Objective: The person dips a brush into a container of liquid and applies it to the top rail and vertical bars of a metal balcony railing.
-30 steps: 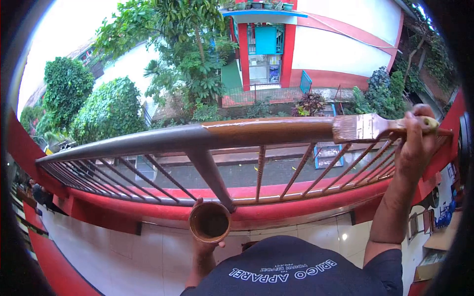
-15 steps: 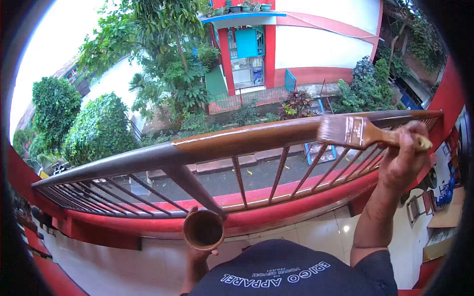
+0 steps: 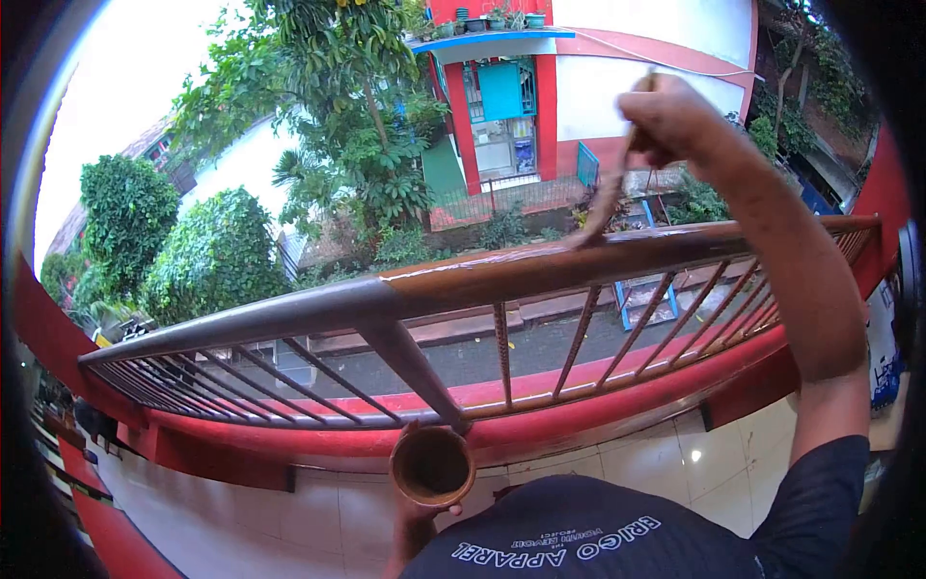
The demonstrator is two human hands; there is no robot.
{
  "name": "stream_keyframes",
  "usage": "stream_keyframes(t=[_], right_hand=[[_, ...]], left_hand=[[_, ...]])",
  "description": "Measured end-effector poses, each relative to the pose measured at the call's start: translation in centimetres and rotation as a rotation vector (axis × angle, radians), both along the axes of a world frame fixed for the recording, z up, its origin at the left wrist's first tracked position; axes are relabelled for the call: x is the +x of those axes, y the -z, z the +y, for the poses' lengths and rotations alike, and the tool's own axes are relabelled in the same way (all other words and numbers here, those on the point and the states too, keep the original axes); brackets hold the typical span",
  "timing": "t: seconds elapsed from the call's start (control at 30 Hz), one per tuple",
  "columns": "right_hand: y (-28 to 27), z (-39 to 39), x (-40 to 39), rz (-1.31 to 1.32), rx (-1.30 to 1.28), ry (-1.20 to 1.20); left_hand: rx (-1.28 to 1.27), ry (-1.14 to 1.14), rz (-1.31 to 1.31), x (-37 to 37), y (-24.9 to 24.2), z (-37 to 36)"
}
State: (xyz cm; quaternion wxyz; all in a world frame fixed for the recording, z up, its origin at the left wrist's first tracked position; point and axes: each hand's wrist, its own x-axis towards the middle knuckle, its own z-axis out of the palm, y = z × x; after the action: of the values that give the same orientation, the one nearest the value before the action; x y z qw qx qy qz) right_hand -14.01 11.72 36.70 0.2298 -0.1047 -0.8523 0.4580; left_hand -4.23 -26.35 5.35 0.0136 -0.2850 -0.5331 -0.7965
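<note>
My right hand (image 3: pixel 666 111) is raised above the handrail, fingers closed on a paintbrush (image 3: pixel 606 201). The brush is turned edge-on, and its bristle end meets the top of the rail. The handrail (image 3: pixel 502 280) is glossy brown on the right part and dull grey-brown left of a sharp line. Low in front of my body, my left hand (image 3: pixel 415 516) grips a round cup (image 3: pixel 432 466) with a brown-smeared rim and a dark inside. The cup is close to the foot of a slanted post (image 3: pixel 415 372) under the rail.
Thin twisted bars (image 3: pixel 579 338) run below the handrail to a red ledge (image 3: pixel 559 425). Pale floor tiles (image 3: pixel 637 463) lie on my side. Beyond the railing are bushes (image 3: pixel 212 253), trees and a red-and-white building (image 3: pixel 646 96) with a turquoise panel.
My right hand has gone up and to the left, turning the brush from level to upright with its bristles on the rail. The view has shifted slightly; my left hand still has the cup.
</note>
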Motion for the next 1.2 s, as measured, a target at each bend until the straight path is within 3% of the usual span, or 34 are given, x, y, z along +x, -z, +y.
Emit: stream_keyframes(t=[0.1,0.2,0.23,0.33,0.4,0.43,0.5,0.6,0.67,0.73,0.8,0.9,1.0,1.1,1.2], right_hand=[[-1.6,5.3,2.6,0.094,-0.026,0.115],[-1.5,7.2,6.0,0.293,-0.114,0.157],[-1.2,7.6,7.5,0.363,-0.142,0.183],[2.4,7.7,11.4,0.575,-0.304,0.199],[5.7,7.6,12.6,0.696,0.028,0.304],[7.2,7.4,13.0,0.749,0.177,0.347],[8.5,3.6,13.2,0.832,-0.311,0.118],[10.2,4.3,14.8,0.843,-0.1,0.223],[10.8,7.1,17.0,0.866,-0.122,0.348],[11.0,9.9,19.0,1.027,0.46,0.536],[11.6,7.7,20.3,1.017,0.542,0.537],[12.1,1.5,18.8,0.888,0.977,0.244],[12.3,-3.4,16.6,1.005,0.965,-0.159],[12.1,-2.4,17.6,0.973,0.8,-0.291],[15.1,3.1,19.2,1.029,0.831,0.175]], left_hand=[[-0.06,-0.048,-0.063,0.1,0.1,-1.2],[0.018,-0.071,-0.295,0.3,1.4,-2.2],[-0.028,-0.118,-0.124,-0.1,1.6,-1.9],[-0.093,-0.101,-0.05,-0.5,1.7,-1.9],[-0.155,-0.106,0.07,-1.2,0.9,-0.8],[-0.1,-0.074,-0.041,-0.6,0.5,0.1],[-0.164,-0.039,-0.029,-1.0,-0.3,0.9],[-0.121,-0.039,0.038,-1.6,-0.3,1.6],[-0.081,-0.048,0.076,-1.9,0.4,1.6],[-0.044,-0.02,0.054,-2.0,0.3,2.1],[-0.015,0.014,0.007,-1.9,-0.7,3.3],[-0.062,0.021,-0.004,-2.0,-1.1,4.2],[-0.096,0.021,0.012,-2.2,-1.3,4.8],[-0.104,0.026,0.016,-2.4,-1.4,5.1],[-0.11,0.044,0.019,-2.6,-1.2,4.8]])
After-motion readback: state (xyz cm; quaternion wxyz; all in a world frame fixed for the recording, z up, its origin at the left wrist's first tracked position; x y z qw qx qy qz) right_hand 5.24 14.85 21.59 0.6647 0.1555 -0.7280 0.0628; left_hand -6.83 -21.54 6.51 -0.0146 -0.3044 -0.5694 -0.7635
